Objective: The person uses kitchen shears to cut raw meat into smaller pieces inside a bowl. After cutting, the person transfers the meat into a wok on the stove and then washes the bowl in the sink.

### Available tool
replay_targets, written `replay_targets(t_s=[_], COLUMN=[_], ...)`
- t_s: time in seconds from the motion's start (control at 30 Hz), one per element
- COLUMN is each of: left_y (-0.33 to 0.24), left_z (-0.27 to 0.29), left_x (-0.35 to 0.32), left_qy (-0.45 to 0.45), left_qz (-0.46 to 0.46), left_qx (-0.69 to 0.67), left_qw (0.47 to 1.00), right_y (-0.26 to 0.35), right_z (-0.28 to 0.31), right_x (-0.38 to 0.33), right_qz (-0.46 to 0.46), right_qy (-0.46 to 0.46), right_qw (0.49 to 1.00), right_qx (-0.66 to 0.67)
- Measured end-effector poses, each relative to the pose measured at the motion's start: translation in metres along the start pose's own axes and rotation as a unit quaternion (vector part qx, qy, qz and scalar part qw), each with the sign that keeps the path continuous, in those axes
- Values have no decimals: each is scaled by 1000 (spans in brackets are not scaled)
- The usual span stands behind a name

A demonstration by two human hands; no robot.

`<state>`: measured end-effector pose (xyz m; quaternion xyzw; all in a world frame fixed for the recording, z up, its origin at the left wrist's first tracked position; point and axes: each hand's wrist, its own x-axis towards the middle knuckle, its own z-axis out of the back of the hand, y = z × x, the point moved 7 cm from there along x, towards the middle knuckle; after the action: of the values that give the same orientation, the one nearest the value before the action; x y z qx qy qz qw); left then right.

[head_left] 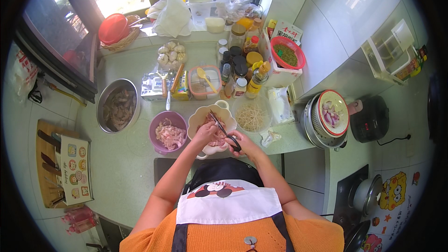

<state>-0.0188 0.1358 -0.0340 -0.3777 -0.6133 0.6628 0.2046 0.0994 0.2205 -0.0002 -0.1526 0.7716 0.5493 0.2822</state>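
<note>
My right hand [241,143] grips a pair of black scissors [221,126], whose blades point up and away over a cream flower-shaped bowl [192,123] with loop handles. Pieces of raw pink meat [218,142] lie in that bowl. Over its middle, close to the blades, the fingers of my left hand [206,133] pinch a piece of the meat; their tips are partly hidden. Just left stands a purple bowl [152,136] of paler raw meat pieces [171,136]. A bowl of thin whitish strands [250,116] sits to the right.
A steel bowl [99,112] with greyish food stands at left, beyond a knife rack [51,158]. Garlic bulbs [171,55], a lidded container [205,88] and several seasoning bottles [240,65] line the back. Stacked colanders [322,126] and a black cooker [371,119] stand right.
</note>
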Motion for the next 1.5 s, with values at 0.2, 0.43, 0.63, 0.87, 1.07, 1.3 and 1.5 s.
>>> replay_targets(t_s=[0.2, 0.43, 0.63, 0.87, 1.07, 1.3, 1.5], left_y=[3, 6, 7, -6, -56, -32, -49], left_z=[3, 9, 13, 56, 117, 137, 122], left_x=[-6, -6, -6, -16, -62, -80, -68], left_qy=[14, 16, 31, -93, -220, -243, -295], left_qz=[72, 78, 77, 14, -48, -67, -144], left_qx=[-8, -12, 29, 47, 440, 635, 616], left_qw=[997, 997, 996, 994, 869, 731, 716], right_y=[-4, -6, -4, -7, -15, -11, -33], right_z=[4, 4, 1, -2, 6, -3, 1], right_x=[5, 9, 10, 11, 9, 0, 13], right_qz=[5, 10, 25, -20, -46, -61, -93], right_qy=[30, 13, -24, -17, -1, 36, 109], right_qw=[996, 999, 998, 999, 998, 972, 928], right_qx=[89, 49, 53, 32, 53, 225, 344])
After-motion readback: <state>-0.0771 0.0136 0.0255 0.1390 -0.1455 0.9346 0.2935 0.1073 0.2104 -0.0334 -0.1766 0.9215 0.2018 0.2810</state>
